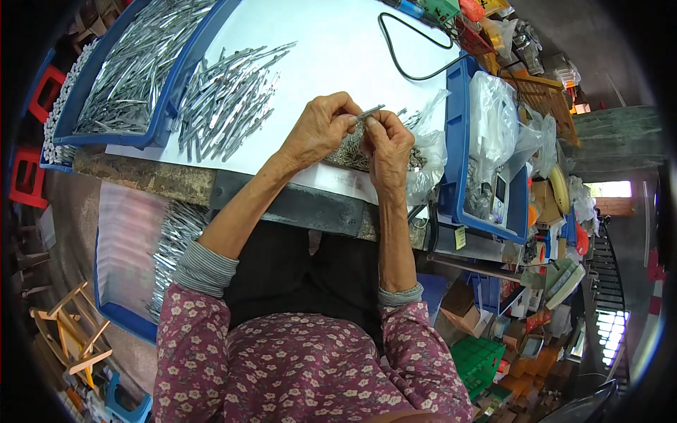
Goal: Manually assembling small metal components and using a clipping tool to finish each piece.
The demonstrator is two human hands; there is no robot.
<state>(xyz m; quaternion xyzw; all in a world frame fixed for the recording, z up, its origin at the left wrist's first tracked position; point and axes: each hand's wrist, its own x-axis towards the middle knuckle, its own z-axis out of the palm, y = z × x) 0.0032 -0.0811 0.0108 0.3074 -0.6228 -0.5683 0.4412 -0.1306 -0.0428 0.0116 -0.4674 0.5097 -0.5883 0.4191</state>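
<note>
Pinching closed, left hand (326,128) and right hand (390,144) hold the strip (371,111) above the counter (144,176). Apparently thin metal, it should be light, stiff, slippery; grip near the ends.

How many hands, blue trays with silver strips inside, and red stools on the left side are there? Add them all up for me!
Hands: 2
Blue trays with silver strips inside: 2
Red stools on the left: 2
Total: 6
</note>
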